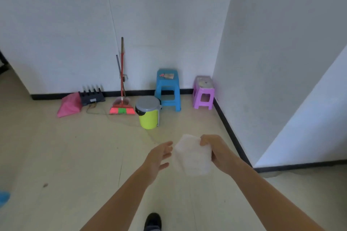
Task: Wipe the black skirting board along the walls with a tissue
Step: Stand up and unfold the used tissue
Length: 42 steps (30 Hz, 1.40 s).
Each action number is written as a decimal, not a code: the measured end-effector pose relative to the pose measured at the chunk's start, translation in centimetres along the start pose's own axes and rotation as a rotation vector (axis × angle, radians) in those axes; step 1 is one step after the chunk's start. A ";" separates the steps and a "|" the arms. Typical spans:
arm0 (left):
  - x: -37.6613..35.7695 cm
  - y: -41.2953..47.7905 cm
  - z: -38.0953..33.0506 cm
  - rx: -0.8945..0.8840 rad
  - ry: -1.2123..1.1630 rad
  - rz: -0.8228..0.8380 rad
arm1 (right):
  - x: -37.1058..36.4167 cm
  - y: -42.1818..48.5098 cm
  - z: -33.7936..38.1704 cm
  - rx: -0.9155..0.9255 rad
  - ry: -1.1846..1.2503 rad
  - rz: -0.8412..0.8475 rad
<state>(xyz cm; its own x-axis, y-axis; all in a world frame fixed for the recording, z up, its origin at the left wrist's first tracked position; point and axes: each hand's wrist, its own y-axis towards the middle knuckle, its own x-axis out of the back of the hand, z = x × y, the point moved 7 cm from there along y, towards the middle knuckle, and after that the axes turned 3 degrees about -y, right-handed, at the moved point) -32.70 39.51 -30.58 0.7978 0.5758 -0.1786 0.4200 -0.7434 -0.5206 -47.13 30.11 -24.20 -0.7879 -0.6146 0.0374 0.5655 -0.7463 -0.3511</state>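
Note:
A white tissue (192, 154) hangs in the air in front of me, pinched at its upper right corner by my right hand (217, 151). My left hand (159, 156) is just left of the tissue, fingers spread, not touching it. The black skirting board (230, 131) runs along the foot of the right wall towards the corner, then along the back wall (50, 96) behind the stored things. Another stretch follows the nearer white wall at the right (300, 166).
Against the back wall stand a pink bag (69, 106), a black router (92, 95), a broom with dustpan (122, 108), a yellow-green bin with grey lid (148, 112), a blue stool (168, 90) and a purple stool (203, 93). My shoe (153, 221) is on the beige floor.

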 end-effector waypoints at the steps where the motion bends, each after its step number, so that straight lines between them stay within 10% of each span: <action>1: -0.2 2.9 -1.1 0.058 -0.033 0.035 | -0.2 2.8 1.0 -0.009 0.014 0.003; 20: -14.7 49.1 -23.2 0.096 0.126 0.309 | 18.1 47.8 10.5 -0.127 -0.250 -0.445; 27: -24.3 66.5 -31.1 0.116 0.097 0.179 | 28.9 65.1 15.7 -0.251 -0.051 -0.218; 42: -32.3 97.1 -41.0 0.278 0.038 -0.062 | 39.6 99.5 18.0 -0.354 -0.043 -0.291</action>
<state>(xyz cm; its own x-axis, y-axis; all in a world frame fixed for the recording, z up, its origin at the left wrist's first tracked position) 0.02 -65.24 -41.16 0.7921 0.6003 -0.1107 0.3379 -0.5823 -0.7394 -17.68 -73.11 -40.80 -0.8863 -0.4084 0.2182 0.1985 -0.7608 -0.6178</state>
